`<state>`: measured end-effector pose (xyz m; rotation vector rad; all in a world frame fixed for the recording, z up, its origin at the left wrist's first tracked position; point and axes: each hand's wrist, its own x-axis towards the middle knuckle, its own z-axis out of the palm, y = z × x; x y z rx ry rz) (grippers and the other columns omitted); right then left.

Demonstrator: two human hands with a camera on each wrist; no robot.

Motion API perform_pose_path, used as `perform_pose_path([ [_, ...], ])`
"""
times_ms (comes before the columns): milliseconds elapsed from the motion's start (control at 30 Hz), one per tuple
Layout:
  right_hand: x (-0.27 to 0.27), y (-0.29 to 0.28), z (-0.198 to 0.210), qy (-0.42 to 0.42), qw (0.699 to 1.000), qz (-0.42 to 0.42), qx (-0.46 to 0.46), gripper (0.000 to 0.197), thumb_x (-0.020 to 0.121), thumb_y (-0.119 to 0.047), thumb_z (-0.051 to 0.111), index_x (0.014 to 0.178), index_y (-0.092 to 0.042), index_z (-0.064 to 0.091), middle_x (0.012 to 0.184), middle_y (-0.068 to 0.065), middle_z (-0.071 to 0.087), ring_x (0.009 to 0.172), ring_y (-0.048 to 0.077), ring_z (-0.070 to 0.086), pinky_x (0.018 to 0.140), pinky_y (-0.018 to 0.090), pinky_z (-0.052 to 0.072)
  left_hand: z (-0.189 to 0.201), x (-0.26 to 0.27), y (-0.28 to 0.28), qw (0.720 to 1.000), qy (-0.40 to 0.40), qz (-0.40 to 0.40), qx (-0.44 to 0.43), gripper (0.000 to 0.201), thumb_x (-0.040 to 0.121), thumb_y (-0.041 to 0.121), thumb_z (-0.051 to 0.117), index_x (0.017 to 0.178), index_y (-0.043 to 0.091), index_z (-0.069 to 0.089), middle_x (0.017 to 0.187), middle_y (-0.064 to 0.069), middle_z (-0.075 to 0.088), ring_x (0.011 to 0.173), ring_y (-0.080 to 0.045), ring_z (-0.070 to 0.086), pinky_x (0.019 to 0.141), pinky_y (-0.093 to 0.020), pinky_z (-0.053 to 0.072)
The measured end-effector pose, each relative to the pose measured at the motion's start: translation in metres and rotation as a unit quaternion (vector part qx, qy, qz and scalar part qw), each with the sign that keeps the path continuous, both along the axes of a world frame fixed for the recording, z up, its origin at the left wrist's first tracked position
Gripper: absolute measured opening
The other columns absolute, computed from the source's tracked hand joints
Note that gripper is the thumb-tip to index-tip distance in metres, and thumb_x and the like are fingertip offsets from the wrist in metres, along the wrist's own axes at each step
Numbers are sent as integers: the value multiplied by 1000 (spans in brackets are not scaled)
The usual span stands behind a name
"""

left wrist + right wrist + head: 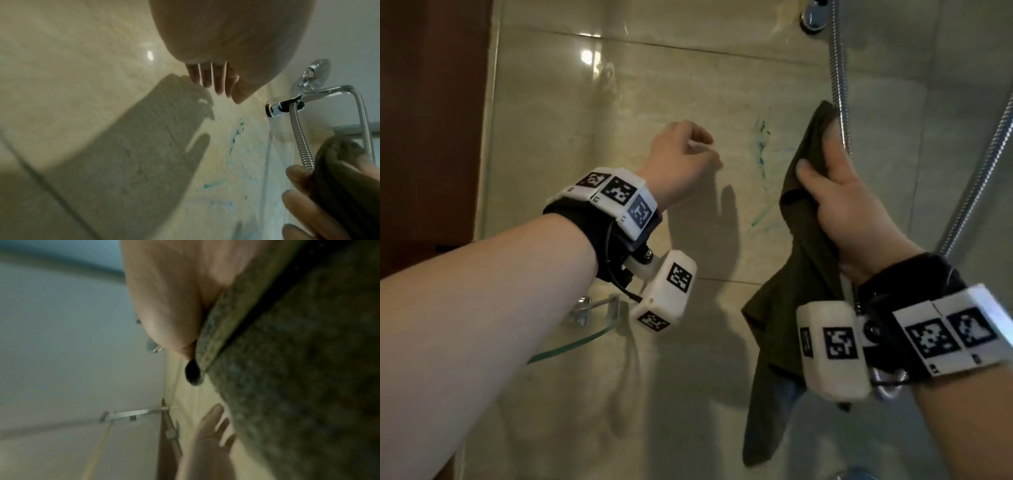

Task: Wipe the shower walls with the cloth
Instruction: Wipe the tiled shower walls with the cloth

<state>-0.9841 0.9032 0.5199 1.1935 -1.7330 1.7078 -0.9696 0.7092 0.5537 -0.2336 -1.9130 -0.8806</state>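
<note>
Beige marble-look tiles make up the shower wall (654, 85), glossy enough to throw back one ceiling light, with a brown door frame (431, 120) at the far left edge.

Counting what's around: one cloth, two hands, one glass shelf, one metal shower hose, one chrome holder, and one patch of blue-green scribbles.

Nearest is the right hand (849, 205), raised in front of the wall and gripping the dark olive cloth (801, 274). Its thumb lies across the front of the fabric, and the fingers are wrapped behind a bunched upper fold. The rest of the cloth hangs loose below the wrist. I can't tell whether its top edge touches the tile.

Just left of it, the left hand (681, 157) is held up near the wall, holding nothing. From above the fingers look bent over; the left wrist view shows them hanging fairly straight, slightly apart, close to the tile. Whether the tips touch is unclear.

Between the two hands, the blue-green marks (762, 150) run down the tile.

Lower left, the glass shelf (571, 339) juts from the wall on a metal bracket.

Behind the right hand, the ribbed shower hose (839, 68) drops from the chrome holder (275, 108), then loops back up at the right.
</note>
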Motion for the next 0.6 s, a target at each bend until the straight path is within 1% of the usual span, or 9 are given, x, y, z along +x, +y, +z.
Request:
perform_pose_path([
  [33, -4, 1, 8, 49, 995, -65, 58, 57, 104, -21, 38, 149, -46, 14, 122, -13, 47, 96, 6, 55, 83, 19, 49, 5, -3, -1, 999, 24, 29, -26, 26, 92, 22, 60, 117, 17, 57, 120, -3, 47, 115, -21, 49, 98, -33, 43],
  [67, -10, 2, 17, 89, 982, -124, 114, 57, 104, -22, 37, 150, -44, 11, 125, -11, 41, 101, 6, 49, 85, 9, 41, 10, -5, -2, 995, 45, 63, -55, 34, 92, 23, 58, 126, 17, 54, 133, -4, 42, 126, -22, 42, 107, -36, 36],
  [100, -14, 2, 25, 115, 964, -180, 161, 56, 105, -24, 35, 151, -42, 8, 124, -9, 34, 101, 8, 44, 79, 1, 34, 16, -5, -1, 990, 60, 98, -78, 41, 94, 24, 55, 134, 17, 49, 144, -4, 35, 134, -22, 34, 112, -36, 29],
  [133, -18, 2, 33, 141, 942, -236, 195, 56, 105, -24, 34, 151, -41, 7, 121, -5, 31, 100, 14, 42, 75, 2, 28, 22, -7, -1, 985, 69, 126, -97, 47, 96, 26, 52, 141, 18, 42, 152, -2, 28, 141, -21, 26, 114, -36, 22],
  [167, -23, 2, 42, 167, 917, -286, 221, 56, 104, -24, 34, 152, -40, 8, 119, 1, 30, 99, 23, 43, 78, 6, 27, 29, -8, 0, 980, 64, 148, -115, 52, 98, 27, 48, 147, 20, 34, 158, -1, 19, 146, -20, 16, 116, -37, 15],
  [233, -29, 1, 57, 205, 870, -368, 258, 57, 103, -22, 35, 151, -41, 11, 119, 11, 31, 99, 37, 48, 92, 24, 35, 38, -14, -1, 972, 25, 183, -147, 61, 100, 26, 42, 154, 21, 15, 163, 0, 1, 149, -21, -5, 118, -40, 2],
  [300, -35, 2, 72, 223, 829, -423, 291, 60, 100, -21, 38, 150, -43, 13, 125, 15, 30, 98, 42, 51, 94, 39, 41, 48, -21, -4, 963, -13, 204, -173, 67, 100, 25, 41, 155, 19, 3, 162, -2, -11, 148, -22, -16, 118, -39, -7],
  [400, -38, -2, 92, 238, 790, -480, 299, 69, 94, -14, 44, 150, -42, 15, 128, 16, 30, 100, 42, 51, 91, 41, 43, 59, -31, -7, 955, -5, 226, -190, 69, 100, 22, 39, 155, 16, -3, 162, -3, -15, 147, -21, -19, 117, -37, -11],
  [600, -35, -27, 111, 241, 757, -535, 287, 70, 93, -10, 40, 151, -38, 14, 137, 19, 28, 109, 41, 49, 90, 41, 41, 63, -47, -9, 944, 16, 273, -185, 60, 104, 31, 22, 154, 14, -8, 161, -4, -19, 147, -19, -19, 117, -36, -15],
])
